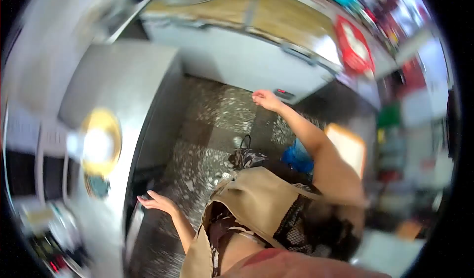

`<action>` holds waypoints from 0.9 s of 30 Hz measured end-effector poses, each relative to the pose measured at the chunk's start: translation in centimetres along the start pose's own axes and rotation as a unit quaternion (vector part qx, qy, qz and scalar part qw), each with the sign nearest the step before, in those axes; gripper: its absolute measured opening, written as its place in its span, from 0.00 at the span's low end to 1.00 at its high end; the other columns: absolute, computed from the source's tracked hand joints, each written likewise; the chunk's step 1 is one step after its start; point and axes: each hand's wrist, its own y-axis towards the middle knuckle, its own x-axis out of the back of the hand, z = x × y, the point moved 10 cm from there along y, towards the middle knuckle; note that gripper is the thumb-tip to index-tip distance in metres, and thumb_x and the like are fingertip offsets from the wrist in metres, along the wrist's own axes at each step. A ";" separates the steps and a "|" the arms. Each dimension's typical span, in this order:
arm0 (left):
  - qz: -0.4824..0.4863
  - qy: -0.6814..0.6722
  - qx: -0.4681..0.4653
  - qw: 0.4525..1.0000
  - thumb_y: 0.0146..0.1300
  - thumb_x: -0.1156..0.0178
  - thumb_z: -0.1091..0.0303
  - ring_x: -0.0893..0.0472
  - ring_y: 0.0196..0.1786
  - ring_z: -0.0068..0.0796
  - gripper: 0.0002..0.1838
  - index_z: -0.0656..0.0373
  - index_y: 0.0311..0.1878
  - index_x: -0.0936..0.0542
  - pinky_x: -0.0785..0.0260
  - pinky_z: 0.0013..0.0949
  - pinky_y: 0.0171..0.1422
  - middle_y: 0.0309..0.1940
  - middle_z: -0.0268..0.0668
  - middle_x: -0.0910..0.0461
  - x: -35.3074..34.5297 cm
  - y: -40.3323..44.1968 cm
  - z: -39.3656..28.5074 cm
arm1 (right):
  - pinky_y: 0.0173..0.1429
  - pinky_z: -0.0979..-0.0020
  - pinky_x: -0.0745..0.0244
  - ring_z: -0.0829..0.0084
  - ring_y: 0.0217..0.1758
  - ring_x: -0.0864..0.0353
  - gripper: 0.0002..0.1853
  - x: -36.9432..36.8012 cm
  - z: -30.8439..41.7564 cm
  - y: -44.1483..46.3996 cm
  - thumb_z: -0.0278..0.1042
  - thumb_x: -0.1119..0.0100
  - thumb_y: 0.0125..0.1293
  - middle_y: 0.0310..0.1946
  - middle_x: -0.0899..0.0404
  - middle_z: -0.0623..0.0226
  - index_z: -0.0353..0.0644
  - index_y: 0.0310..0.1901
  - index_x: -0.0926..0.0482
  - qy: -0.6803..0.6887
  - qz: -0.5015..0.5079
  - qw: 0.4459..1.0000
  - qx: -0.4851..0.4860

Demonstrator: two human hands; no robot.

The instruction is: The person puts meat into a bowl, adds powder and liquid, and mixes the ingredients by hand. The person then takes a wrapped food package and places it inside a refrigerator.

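My left hand (159,202) hangs beside the steel counter (101,63), near its lower front edge. Its fingers are stretched out and nothing is in them. My right hand (266,100) is held out over the floor, before the white fridge front (232,51), close to a small red-lit display (281,91). Its fingers are curled in, and I see nothing held. On the counter stands a round yellow dish (117,135) with a bright white thing on it. A beige apron (259,191) covers my front.
A red tray or packet (351,46) with white contents lies on the yellowish worktop (291,11). Beside my right arm are a white tub with an orange rim (363,149) and a blue plastic bag (297,157). Speckled tiles (229,112) cover the floor. Blurred shelves stand at right.
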 end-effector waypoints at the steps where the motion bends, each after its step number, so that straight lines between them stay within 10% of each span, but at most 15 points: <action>1: 0.060 -0.047 -0.044 0.996 0.63 0.52 0.57 0.46 0.63 0.48 0.33 0.69 0.64 0.48 0.53 0.43 0.66 0.61 0.56 0.50 -3.8 -0.6 -5.3 | 0.41 0.72 0.29 0.75 0.35 0.23 0.16 3.9 -1.5 -2.0 0.40 0.45 0.59 0.32 0.21 0.64 0.37 0.42 0.25 0.056 -0.009 0.998 -0.041; 4: 0.224 -0.184 -0.122 0.949 0.62 0.49 0.67 0.43 0.61 0.39 0.29 0.67 0.63 0.46 0.51 0.38 0.66 0.62 0.49 0.48 -19.0 -0.1 -14.3 | 0.36 0.73 0.29 0.78 0.30 0.24 0.14 8.8 -7.0 -4.1 0.39 0.45 0.59 0.28 0.22 0.67 0.36 0.40 0.24 0.084 -0.087 0.989 -0.088; 11: 0.547 -0.228 -0.196 0.781 0.60 0.47 0.67 0.45 0.64 0.37 0.29 0.61 0.63 0.44 0.49 0.40 0.63 0.61 0.43 0.48 -41.8 -28.9 -35.4 | 0.35 0.74 0.29 0.78 0.30 0.24 0.12 30.2 -15.7 -14.3 0.35 0.44 0.57 0.28 0.22 0.65 0.36 0.39 0.23 0.016 -0.310 0.940 -0.139; 18: 0.537 -0.253 -0.395 0.701 0.57 0.47 0.71 0.42 0.62 0.39 0.27 0.63 0.60 0.40 0.51 0.40 0.64 0.60 0.45 0.43 -48.2 -41.8 -52.8 | 0.37 0.77 0.30 0.80 0.32 0.26 0.15 47.6 -14.4 -8.9 0.36 0.45 0.60 0.32 0.23 0.69 0.35 0.44 0.26 0.245 -0.338 0.903 -0.102; 27: 0.727 -0.235 -0.219 0.607 0.59 0.49 0.73 0.42 0.65 0.36 0.25 0.66 0.60 0.41 0.49 0.36 0.67 0.61 0.46 0.41 -67.4 -61.7 -61.1 | 0.44 0.77 0.29 0.78 0.37 0.24 0.18 58.1 -28.0 -12.5 0.37 0.42 0.59 0.36 0.22 0.69 0.38 0.49 0.28 0.375 -0.401 0.816 -0.181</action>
